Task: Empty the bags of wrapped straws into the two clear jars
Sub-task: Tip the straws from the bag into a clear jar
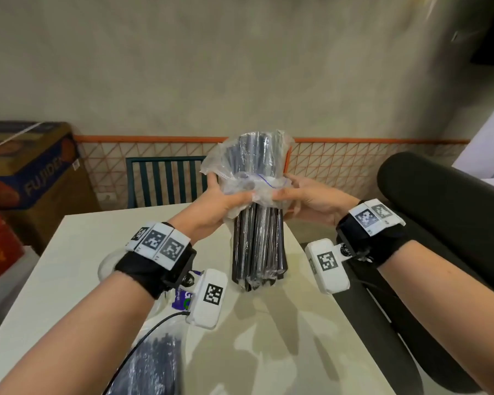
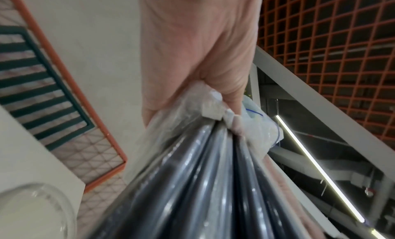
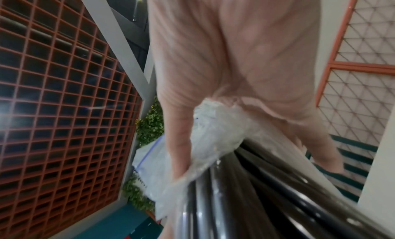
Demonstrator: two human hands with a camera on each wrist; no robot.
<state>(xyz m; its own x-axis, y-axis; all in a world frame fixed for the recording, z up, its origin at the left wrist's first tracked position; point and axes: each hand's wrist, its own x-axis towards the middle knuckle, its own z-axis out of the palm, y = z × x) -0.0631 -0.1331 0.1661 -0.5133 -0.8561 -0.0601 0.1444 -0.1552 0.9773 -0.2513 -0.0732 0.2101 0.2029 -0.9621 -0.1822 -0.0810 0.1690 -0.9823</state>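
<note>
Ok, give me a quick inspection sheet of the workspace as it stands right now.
Surface: white table, partly bare.
Job's things: clear bag half slid off black wrapped straws, bundle held above the table; clear jar at left; second bag of straws near edge.
Clutter: purple-labelled item.
Hands: left hand and right hand both grip the bag.
Cables: black cable from left wrist camera.
Surroundings: cartons, green chair, orange mesh fence.
</note>
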